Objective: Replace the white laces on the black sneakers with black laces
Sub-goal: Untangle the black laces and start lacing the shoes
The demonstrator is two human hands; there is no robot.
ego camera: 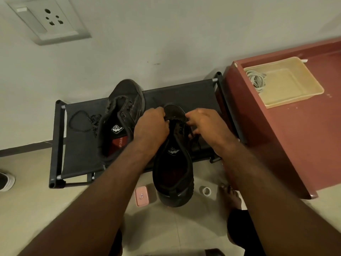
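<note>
Landmark: the black fabric rack standing against the wall.

Item 1. One black sneaker lies on the rack's left half, toe towards the wall, with its eyelets showing no lace.

Item 2. A loose black lace lies in a heap on the rack's left end, just beside that sneaker.

Item 3. The second sneaker has its toe on the rack's middle, and its heel overhangs the rack's near edge above the floor.

Item 4. My left hand is clenched on the second sneaker's left eyelet edge near the toe. My right hand has its fingers curled at the right eyelet edge, pinching a dark lace strand. I cannot tell which eyelet the strand enters.

Item 5. The white laces lie coiled in the far corner of a beige tray. The tray is on the red-brown table that butts against the rack's right end.

Item 6. On the floor in front of the rack are a pink case left of the overhanging heel, and a small white ring and my bare foot right of it.
</note>
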